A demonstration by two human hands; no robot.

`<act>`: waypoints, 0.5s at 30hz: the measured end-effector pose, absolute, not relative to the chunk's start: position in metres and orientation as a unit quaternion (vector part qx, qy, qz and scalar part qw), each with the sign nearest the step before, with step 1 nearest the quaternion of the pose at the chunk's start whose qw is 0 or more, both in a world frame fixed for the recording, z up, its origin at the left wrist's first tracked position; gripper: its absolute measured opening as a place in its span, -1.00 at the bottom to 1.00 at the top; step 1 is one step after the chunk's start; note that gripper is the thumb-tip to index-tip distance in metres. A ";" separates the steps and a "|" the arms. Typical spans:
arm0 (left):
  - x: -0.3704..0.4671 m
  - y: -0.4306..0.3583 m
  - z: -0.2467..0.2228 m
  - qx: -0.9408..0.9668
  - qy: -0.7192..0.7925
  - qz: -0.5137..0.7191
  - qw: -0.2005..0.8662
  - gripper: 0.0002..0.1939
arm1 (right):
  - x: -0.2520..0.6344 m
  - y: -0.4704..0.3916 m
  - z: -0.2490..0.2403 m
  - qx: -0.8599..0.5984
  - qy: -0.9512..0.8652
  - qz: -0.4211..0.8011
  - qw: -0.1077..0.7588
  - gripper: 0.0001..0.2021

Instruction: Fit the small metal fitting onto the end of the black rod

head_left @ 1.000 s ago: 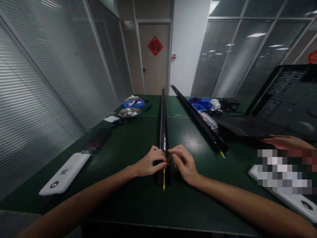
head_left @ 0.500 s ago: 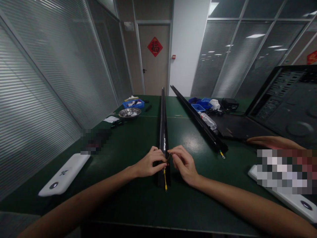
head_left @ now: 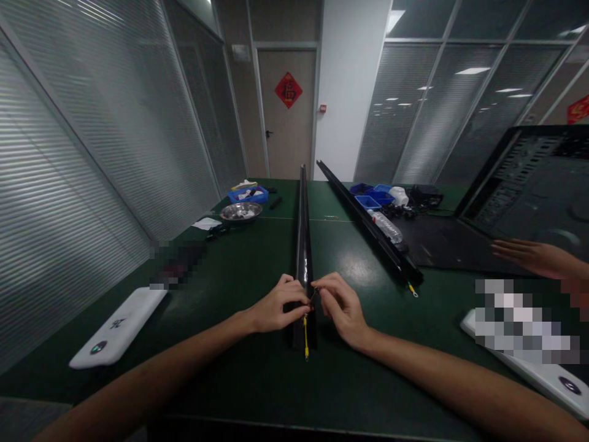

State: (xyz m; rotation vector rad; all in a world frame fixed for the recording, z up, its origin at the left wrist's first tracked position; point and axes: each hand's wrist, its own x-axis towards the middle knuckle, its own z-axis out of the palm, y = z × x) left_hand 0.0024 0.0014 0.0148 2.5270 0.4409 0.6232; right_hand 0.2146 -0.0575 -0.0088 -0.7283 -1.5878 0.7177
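Smooth green tabletop (head_left: pixel 248 264) supports 1 long, glossy black channel (head_left: pixel 302 239).

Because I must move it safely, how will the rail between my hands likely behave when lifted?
The rail is probably stiff, as it looks straight along its length. Lifted here, it may tip forward, since most of it stretches beyond the left hand. Its glossy surface could feel slippery.
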 end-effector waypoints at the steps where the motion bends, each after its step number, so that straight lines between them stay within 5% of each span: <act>1: 0.003 0.001 0.015 0.928 0.161 0.229 0.247 -0.83 | 0.215 -0.058 -0.009 -0.314 -0.681 0.308 0.586 -0.79; 15: 0.002 0.001 0.014 0.929 0.161 0.230 0.242 -0.81 | 0.215 -0.058 -0.008 -0.303 -0.686 0.304 0.587 -0.79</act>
